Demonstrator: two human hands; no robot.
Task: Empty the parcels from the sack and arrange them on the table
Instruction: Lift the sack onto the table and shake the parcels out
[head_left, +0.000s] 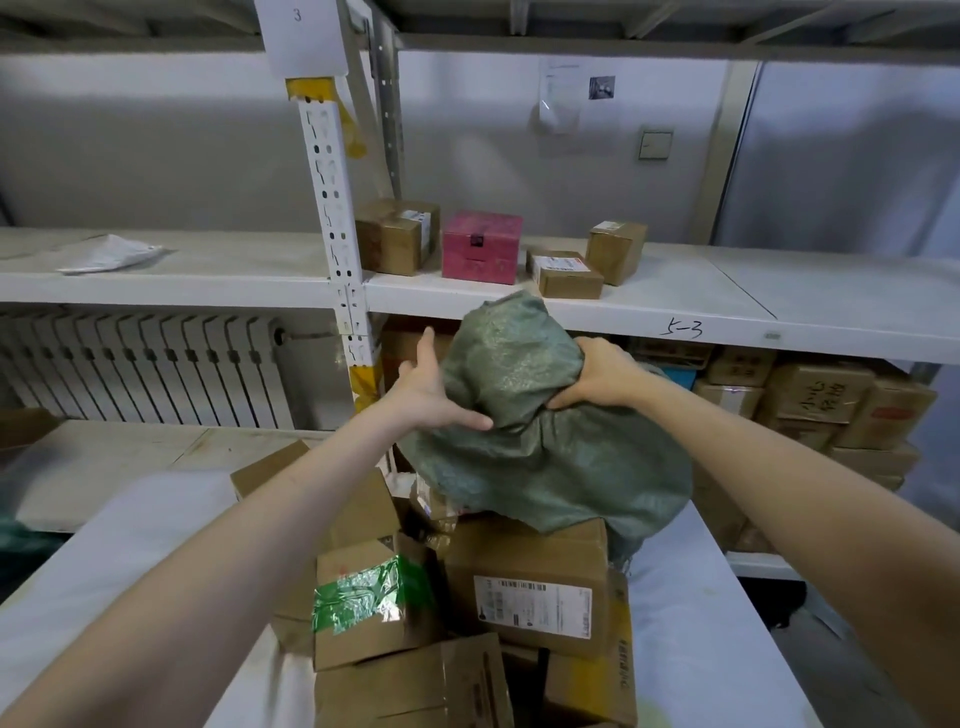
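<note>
Sack (540, 431) hangs upended over the parcels (530, 597) heaped on the table (701, 623), its length running twelve to six o'clock. The right hand (597, 379) bunches its cloth at two, and the left hand (431, 395) presses it flat-fingered at ten.

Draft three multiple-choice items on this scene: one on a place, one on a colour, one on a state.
1. Where does the pink box stand?
A. on the shelf
B. on the floor
C. in a drawer

2. What colour is the sack?
A. white
B. red
C. green

3. What is the right hand doing?
A. hanging free
B. gripping the sack's bunched fabric
C. pointing at the wall

Answers:
1 A, it sits on the white shelf board.
2 C, its woven fabric is dull green.
3 B, its fingers curl into the fabric.
</note>
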